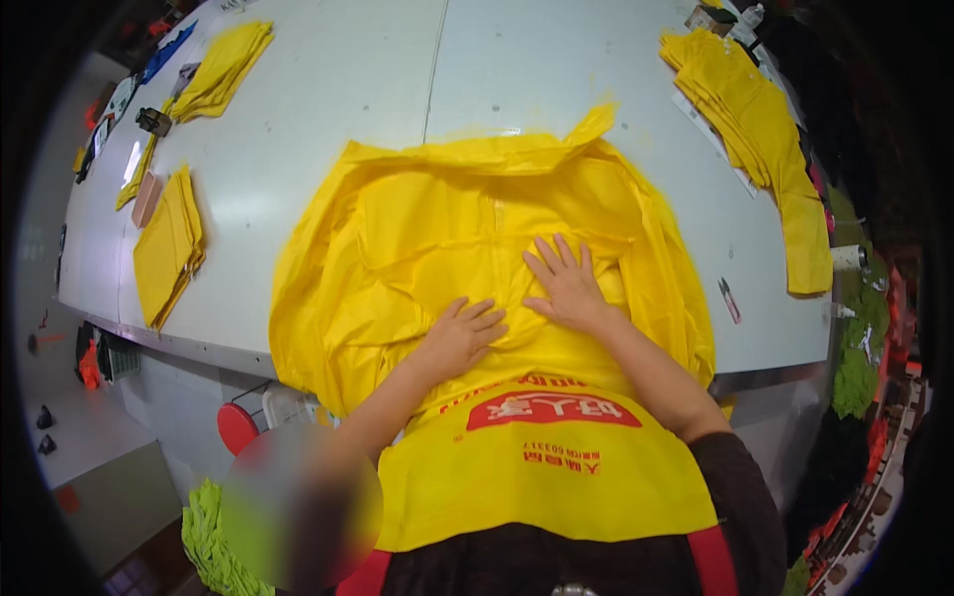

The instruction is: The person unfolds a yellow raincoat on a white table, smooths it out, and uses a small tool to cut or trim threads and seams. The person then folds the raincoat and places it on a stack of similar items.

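A large yellow garment of thin, shiny fabric [437, 214] lies spread over the near part of the table, creased in the middle and bunched along its sides. My left hand [463, 336] rests flat on its lower middle, fingers apart. Farther up and to the right, my right hand [568, 286] also presses on the fabric with fingers spread. Neither hand holds anything. The garment's near edge meets the yellow apron [497, 487] I wear, which has a red printed patch.
The white table [328, 79] carries folded yellow stacks at the far left [224, 70], left [171, 248] and right [740, 114]. Small thread snips [730, 300] lie right of the garment. A thread cone [848, 258] is at the right edge. Green fabric [211, 541] is heaped at lower left.
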`<state>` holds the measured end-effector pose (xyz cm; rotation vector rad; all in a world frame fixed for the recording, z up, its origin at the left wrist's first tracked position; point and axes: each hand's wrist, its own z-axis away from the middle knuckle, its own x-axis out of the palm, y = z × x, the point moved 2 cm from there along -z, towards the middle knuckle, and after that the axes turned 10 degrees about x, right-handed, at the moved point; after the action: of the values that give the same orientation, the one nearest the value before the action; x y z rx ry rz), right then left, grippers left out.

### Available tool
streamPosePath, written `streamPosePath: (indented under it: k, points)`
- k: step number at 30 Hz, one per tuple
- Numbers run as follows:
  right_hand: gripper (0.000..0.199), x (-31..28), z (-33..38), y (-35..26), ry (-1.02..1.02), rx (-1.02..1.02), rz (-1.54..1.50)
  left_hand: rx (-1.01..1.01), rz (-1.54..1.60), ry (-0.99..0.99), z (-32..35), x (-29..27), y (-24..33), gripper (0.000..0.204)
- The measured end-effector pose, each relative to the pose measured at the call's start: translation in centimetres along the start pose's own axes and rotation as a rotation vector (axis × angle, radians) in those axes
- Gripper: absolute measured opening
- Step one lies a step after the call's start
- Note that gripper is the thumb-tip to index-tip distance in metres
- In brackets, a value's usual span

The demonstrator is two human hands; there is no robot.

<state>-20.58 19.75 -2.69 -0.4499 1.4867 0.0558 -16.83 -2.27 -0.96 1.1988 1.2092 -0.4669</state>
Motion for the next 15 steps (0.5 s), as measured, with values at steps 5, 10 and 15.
streamPosePath:
  k: [5, 10, 15]
  points:
    - [0.054, -2.5, -2.4, 1.4, -0.024, 0.13, -0.234, -0.171, 0.321, 0.208, -3.9, -3.2, -2.9, 0.039]
    - [0.047, -6.8, -4.8, 3.4, 0.497, 0.107, -0.084, -0.087, -0.324, 0.627, -12.0, -6.5, -7.4, 0.026]
    - [0.034, -10.0, -7.6, 9.2, 0.829, 0.673, 0.004, -0.036, -0.333, 0.487, -18.0, -8.0, -12.2, 0.024]
